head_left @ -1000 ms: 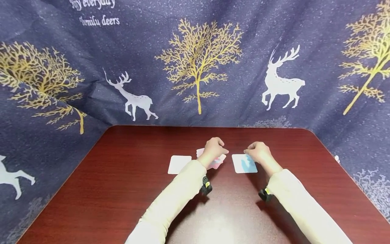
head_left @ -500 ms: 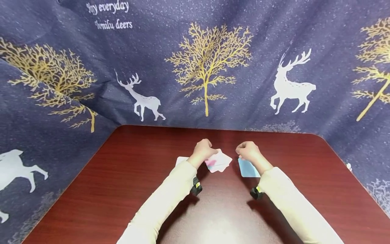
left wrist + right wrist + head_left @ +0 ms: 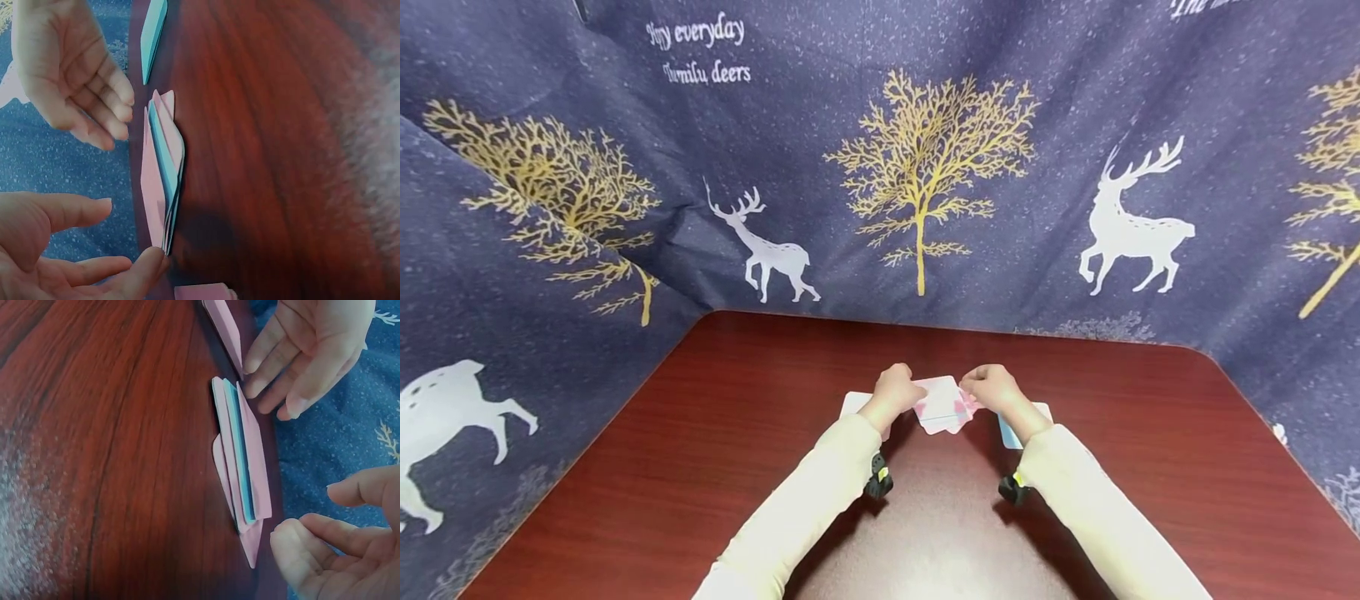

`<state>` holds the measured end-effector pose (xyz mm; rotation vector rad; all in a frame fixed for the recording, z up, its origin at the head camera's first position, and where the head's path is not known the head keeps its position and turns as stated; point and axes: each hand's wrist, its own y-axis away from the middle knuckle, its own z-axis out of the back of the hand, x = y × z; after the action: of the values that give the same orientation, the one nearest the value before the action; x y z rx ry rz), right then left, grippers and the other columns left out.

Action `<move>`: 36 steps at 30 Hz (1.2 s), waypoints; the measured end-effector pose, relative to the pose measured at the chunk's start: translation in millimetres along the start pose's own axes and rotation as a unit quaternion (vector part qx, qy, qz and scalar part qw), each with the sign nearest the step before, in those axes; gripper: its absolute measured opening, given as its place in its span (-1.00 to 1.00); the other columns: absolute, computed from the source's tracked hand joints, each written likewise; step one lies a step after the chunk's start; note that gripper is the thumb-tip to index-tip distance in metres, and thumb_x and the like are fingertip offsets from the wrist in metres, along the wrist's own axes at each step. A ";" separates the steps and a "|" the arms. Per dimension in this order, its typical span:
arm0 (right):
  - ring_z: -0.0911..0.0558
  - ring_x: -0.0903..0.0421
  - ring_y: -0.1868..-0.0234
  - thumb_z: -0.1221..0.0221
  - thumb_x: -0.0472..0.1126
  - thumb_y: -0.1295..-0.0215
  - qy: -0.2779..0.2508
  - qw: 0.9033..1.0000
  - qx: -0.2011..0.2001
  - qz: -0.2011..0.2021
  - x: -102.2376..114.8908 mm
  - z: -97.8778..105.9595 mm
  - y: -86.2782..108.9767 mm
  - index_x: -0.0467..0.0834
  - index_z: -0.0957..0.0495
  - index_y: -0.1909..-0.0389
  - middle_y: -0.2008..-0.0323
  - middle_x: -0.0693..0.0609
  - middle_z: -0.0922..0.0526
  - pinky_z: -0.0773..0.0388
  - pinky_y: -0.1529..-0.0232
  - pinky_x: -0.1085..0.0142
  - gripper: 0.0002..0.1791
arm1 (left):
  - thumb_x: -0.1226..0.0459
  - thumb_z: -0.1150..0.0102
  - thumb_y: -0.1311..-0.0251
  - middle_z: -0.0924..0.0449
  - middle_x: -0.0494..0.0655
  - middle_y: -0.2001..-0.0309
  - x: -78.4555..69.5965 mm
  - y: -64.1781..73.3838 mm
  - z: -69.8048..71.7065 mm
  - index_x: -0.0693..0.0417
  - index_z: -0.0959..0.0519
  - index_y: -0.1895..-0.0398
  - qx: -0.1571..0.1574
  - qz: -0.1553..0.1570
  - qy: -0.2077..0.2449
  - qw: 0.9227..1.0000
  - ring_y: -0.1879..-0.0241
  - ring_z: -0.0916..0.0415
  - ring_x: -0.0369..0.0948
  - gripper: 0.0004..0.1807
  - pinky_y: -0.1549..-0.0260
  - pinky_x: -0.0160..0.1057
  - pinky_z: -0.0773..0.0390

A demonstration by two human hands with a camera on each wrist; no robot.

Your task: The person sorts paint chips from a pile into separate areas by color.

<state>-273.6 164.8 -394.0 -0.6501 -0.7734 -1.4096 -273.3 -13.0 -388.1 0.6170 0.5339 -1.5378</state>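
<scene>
Cannot see all of the left pile (image 3: pixel 853 403), just left of the middle pile (image 3: pixel 937 405), for the left hand (image 3: pixel 892 398) in front, nor all of the right pile (image 3: pixel 1011 434), just right of it, for the right hand (image 3: pixel 995 389). Can count three piles of cards on the red-brown table (image 3: pixel 625 467); cannot count the cards in each, but can make out at least four fanned edges, pink and blue, in the middle pile. At its left edge, find the left hand with thumb and fingers well apart, touching card ends with the thumb, gripping none. At its right edge, find the right hand loosely bent, thumb just beside the cards; see nothing between the digits, cannot be sure of contact. Nearer than the middle pile, count two pale sleeves (image 3: pixel 797 500) and two dark wrist devices (image 3: pixel 880 482). Beyond it, on the blue cloth (image 3: pixel 820 50), count two whole white deer (image 3: pixel 1138 237), a third cut off at left, and three golden trees (image 3: pixel 921 250), the rightmost cut off.
</scene>
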 end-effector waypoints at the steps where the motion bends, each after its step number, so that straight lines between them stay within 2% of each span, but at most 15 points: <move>1: -0.64 0.02 0.38 -0.13 -0.29 -0.22 -0.003 1.000 0.003 0.000 -0.6 -0.7 -0.9 -0.45 -0.57 0.22 0.35 -0.25 -0.66 -0.63 0.34 0.30 -0.73 | 0.32 -0.25 0.03 -0.60 0.24 0.05 0.4 0.7 -0.8 0.40 -0.53 0.06 0.001 0.000 0.000 1.000 0.03 -0.54 0.14 -0.56 0.02 -0.04 -0.55; 7: -0.61 0.17 0.48 -0.08 -0.35 -0.26 -0.057 0.998 0.030 -0.010 -2.8 -4.6 -4.8 -0.54 -0.49 0.13 0.31 -0.33 -0.65 -0.67 0.33 0.28 -0.70 | 0.36 -0.22 0.04 -0.62 0.25 0.13 0.4 3.8 -2.5 0.39 -0.55 0.18 -0.006 0.003 0.003 1.000 0.10 -0.55 0.10 -0.67 0.09 -0.06 -0.57; 10: -0.61 0.17 0.49 -0.09 -0.32 -0.25 -0.076 0.996 0.040 -0.024 -2.4 -4.7 -5.1 -0.53 -0.49 0.11 0.35 -0.27 -0.65 -0.67 0.36 0.28 -0.67 | 0.37 -0.19 0.03 -0.63 0.22 0.18 0.8 3.5 -3.2 0.37 -0.56 0.25 -0.011 0.008 0.017 1.000 0.16 -0.55 0.05 -0.74 0.14 -0.10 -0.57; 11: -0.62 0.17 0.50 -0.10 -0.30 -0.24 -0.085 0.995 0.046 -0.017 -4.5 -4.4 -6.0 -0.52 -0.50 0.16 0.40 -0.23 -0.65 -0.66 0.40 0.30 -0.68 | 0.38 -0.18 0.03 -0.63 0.21 0.20 1.2 3.3 -3.7 0.36 -0.55 0.28 -0.011 0.010 0.023 1.000 0.18 -0.54 0.03 -0.76 0.16 -0.12 -0.57; 14: -0.63 0.14 0.48 -0.11 -0.27 -0.22 -0.095 0.994 0.047 -0.031 -5.6 -4.5 -6.0 -0.50 -0.51 0.17 0.43 -0.17 -0.65 -0.66 0.40 0.29 -0.68 | 0.40 -0.17 0.01 -0.62 0.21 0.21 3.6 3.2 -6.4 0.38 -0.55 0.23 -0.012 0.017 0.052 0.998 0.24 -0.56 0.00 -0.75 0.24 -0.18 -0.59; 19: -0.62 0.18 0.46 -0.07 -0.30 -0.26 -0.089 0.994 0.033 -0.061 -3.6 -8.2 -5.8 -0.51 -0.49 0.10 0.36 -0.21 -0.66 -0.66 0.38 0.32 -0.67 | 0.41 -0.15 -0.02 -0.63 0.20 0.23 7.7 2.0 -10.8 0.41 -0.55 0.15 -0.027 0.029 0.104 0.994 0.25 -0.57 -0.03 -0.70 0.33 -0.28 -0.59; 25: -0.62 0.16 0.45 -0.07 -0.28 -0.29 -0.074 0.995 0.021 -0.062 -2.0 -8.0 -3.9 -0.49 -0.49 0.09 0.33 -0.24 -0.65 -0.66 0.41 0.32 -0.67 | 0.43 -0.14 -0.03 -0.62 0.16 0.33 7.6 1.8 -13.1 0.40 -0.56 0.18 -0.040 0.036 0.146 0.988 0.33 -0.55 -0.09 -0.74 0.45 -0.38 -0.53; 29: -0.62 0.16 0.46 -0.09 -0.28 -0.28 -0.076 0.995 0.016 -0.057 -2.5 -7.3 -4.2 -0.49 -0.49 0.09 0.33 -0.25 -0.65 -0.65 0.44 0.33 -0.67 | 0.45 -0.13 0.00 -0.62 0.15 0.36 6.9 1.4 -12.8 0.41 -0.56 0.18 -0.042 0.036 0.158 0.986 0.38 -0.56 -0.10 -0.72 0.48 -0.40 -0.54; 36: -0.61 0.21 0.53 -0.16 -0.39 -0.17 -0.090 0.994 0.003 -0.058 -5.2 -7.4 -6.0 -0.50 -0.50 0.09 0.40 -0.20 -0.65 -0.65 0.49 0.34 -0.69 | 0.47 -0.14 0.09 -0.61 0.12 0.30 8.8 -2.4 -14.7 0.37 -0.58 0.20 -0.050 0.045 0.152 0.986 0.24 -0.49 -0.06 -0.70 0.33 -0.32 -0.51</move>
<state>-278.9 161.7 -402.8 -0.7465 -0.9702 -1.4666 -275.0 -9.7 -405.0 0.7933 0.7998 -1.3303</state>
